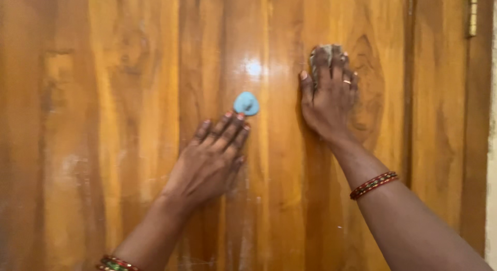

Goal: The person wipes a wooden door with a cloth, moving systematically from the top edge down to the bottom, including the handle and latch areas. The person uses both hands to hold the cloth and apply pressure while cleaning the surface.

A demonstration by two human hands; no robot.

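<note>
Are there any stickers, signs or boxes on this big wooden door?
Sticker-like blue patch: on the wooden door near its middle, just above the left hand; small, rounded, plain light blue.
No boxes, signs or screens in view.
The right hand presses a grey cloth to the door.

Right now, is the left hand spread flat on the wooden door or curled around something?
Spread flat: the left hand lies palm-down on the wooden door, fingers straight, fingertips just below a small blue piece.
</note>
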